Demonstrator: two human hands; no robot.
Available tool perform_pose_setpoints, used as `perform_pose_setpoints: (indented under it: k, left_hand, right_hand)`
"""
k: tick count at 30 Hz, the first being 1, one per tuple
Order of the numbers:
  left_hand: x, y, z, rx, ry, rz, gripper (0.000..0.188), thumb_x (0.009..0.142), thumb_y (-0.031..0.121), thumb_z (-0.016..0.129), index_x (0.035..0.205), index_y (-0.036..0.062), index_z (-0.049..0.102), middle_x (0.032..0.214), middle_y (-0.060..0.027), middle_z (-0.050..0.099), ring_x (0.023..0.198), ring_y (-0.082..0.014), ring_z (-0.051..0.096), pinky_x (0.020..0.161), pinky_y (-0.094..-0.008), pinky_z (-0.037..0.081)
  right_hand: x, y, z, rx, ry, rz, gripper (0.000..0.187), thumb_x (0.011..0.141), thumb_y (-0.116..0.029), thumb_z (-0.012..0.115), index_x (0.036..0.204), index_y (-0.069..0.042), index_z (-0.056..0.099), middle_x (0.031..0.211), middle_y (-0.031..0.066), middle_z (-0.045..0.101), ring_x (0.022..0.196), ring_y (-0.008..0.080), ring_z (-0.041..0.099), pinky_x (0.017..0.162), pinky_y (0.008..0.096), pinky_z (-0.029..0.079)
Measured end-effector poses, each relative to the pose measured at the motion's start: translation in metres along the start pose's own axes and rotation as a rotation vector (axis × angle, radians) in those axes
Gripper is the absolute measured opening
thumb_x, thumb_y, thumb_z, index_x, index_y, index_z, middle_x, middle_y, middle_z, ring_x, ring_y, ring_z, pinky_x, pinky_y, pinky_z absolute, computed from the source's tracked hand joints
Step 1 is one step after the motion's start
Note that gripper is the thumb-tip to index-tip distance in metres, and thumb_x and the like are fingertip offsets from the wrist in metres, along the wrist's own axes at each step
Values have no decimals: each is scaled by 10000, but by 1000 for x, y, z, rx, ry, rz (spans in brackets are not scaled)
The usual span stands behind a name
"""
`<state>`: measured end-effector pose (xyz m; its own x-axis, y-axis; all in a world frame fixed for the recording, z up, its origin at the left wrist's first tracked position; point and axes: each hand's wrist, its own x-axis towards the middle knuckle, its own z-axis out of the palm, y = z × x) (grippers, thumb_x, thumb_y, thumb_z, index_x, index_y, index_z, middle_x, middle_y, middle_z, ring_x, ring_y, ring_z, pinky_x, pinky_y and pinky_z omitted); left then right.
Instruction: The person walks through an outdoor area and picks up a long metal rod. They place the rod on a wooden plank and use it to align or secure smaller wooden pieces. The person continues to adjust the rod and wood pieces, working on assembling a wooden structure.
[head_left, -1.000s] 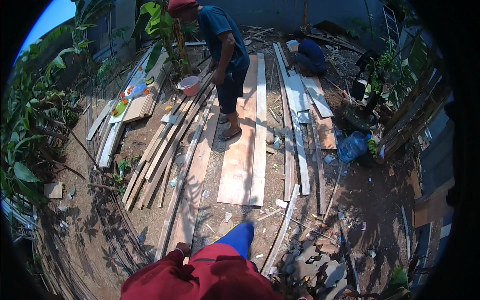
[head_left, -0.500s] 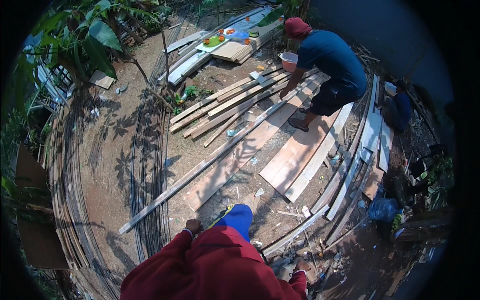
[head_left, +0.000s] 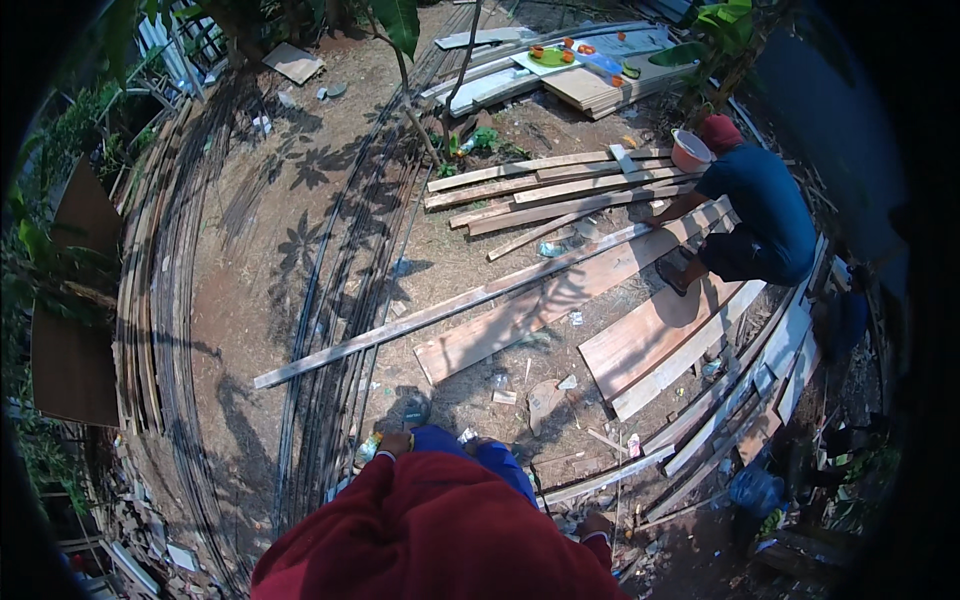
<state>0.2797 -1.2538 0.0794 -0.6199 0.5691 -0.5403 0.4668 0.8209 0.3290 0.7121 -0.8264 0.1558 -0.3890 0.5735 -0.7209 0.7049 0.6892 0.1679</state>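
Note:
My left hand (head_left: 397, 442) hangs beside my blue-clad leg (head_left: 437, 438), close to a small yellow-and-green piece of litter (head_left: 369, 448) on the ground. Its fingers are too small and shaded to read. At my other side, low in the view, is my right hand (head_left: 594, 526), partly cut off by the maroon sleeve (head_left: 597, 551), its fingers unclear. Ahead lies a long narrow timber (head_left: 450, 309) beside a wide plank (head_left: 520, 320). A co-worker (head_left: 755, 205) in a red cap crouches at the timber's far end, one hand reaching down to it.
Several beams (head_left: 560, 190) are stacked beyond the timber. Wide boards (head_left: 660, 335) lie to the right, with long strips (head_left: 690, 440) nearer. Dark rods (head_left: 330, 330) and more strips (head_left: 140, 290) run along the left. A pink bucket (head_left: 690, 150) stands by the co-worker.
The view has shifted, so the timber and co-worker appear farther right. My legs have moved in a step. The co-worker crouches lower, a hand still at the timber.

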Motion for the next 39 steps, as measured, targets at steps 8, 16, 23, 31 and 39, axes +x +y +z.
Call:
perform_pose_setpoints:
  k: [8,16,23,31,39]
  left_hand:
    - [-52,-145,-32,-1186,160,-467,241,937,266,556,911,30,597,744,-109,650,595,-213,637,482,-358,490]
    - [-77,-216,-83,-1686,156,-1004,231,990,286,504,957,67,570,714,-101,634,593,-234,633,472,-340,526]
    - [-62,-195,-79,-1791,235,-849,297,1016,317,475,909,61,583,709,-109,632,564,-227,605,471,-355,511]
    - [-101,-188,-37,-20,18,-88,306,956,321,528,1036,37,611,858,-119,696,728,-276,664,637,-427,536]
    - [-105,-205,-8,-39,-147,-373,502,982,452,394,1052,28,654,1003,-198,689,973,-376,635,818,-461,496]
  right_hand:
    - [5,-145,-30,601,141,27,377,639,-309,831,894,-88,663,901,136,710,865,330,685,777,445,544]
    - [-31,-271,-46,1044,341,350,302,812,-305,652,904,-32,744,826,162,726,807,270,704,779,389,545]
    - [-33,-258,-66,-85,204,-218,185,786,-246,680,890,-96,710,853,131,727,799,273,714,698,408,559]
    - [14,-265,-72,-16,116,-322,363,735,-346,720,1014,-118,672,1013,122,706,953,306,682,804,465,534]
    - [11,-253,-69,35,59,-270,340,721,-280,708,1003,-89,702,983,149,721,905,329,703,780,466,556]
